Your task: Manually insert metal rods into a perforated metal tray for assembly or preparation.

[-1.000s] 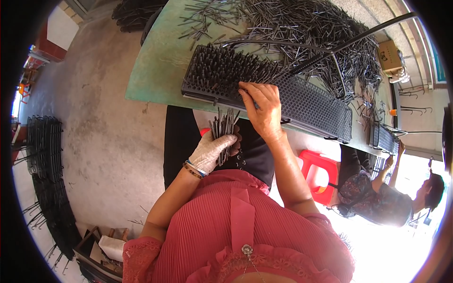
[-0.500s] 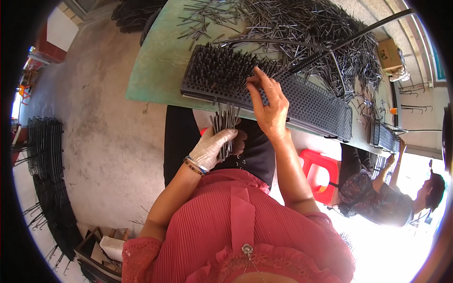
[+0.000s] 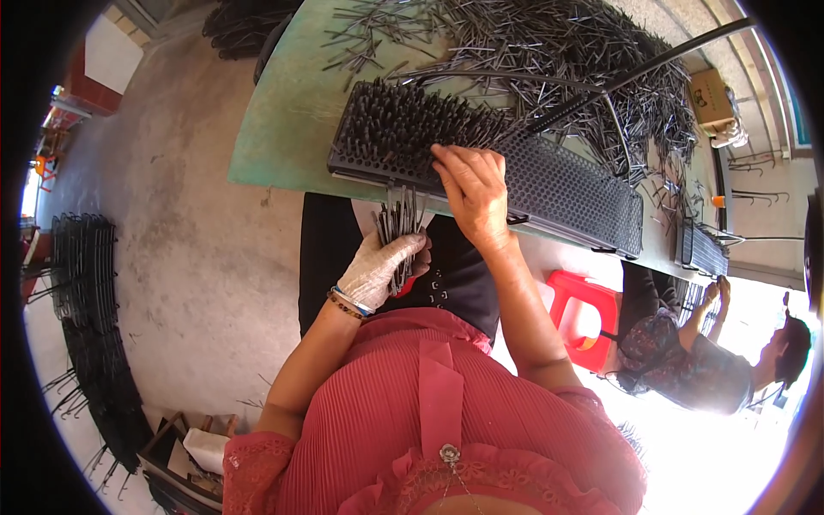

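My left hand (image 3: 378,264), in a pale work glove, is closed round a bundle of thin dark rods (image 3: 399,221) whose ends stick up toward the table edge. My bare right hand (image 3: 476,193) hovers over the front of a black perforated rack (image 3: 575,193), thumb and fingertips drawn together in a pinch. What the fingertips hold, if anything, is too small to make out. Upright dark rods (image 3: 399,124) crowd the holes in the rack's left part. Toward the right, the rack's holes show bare.
A large heap of loose rods (image 3: 549,51) covers the back of the green table (image 3: 283,129). A black metal bar frame (image 3: 678,56) crosses above it. A red stool (image 3: 584,318) stands at right, beside a seated co-worker (image 3: 687,360). Black racks (image 3: 86,275) are stacked at far left.
My right hand has moved a little left and down along the rack, its fingers closer together. The left hand with the rods has shifted slightly left.
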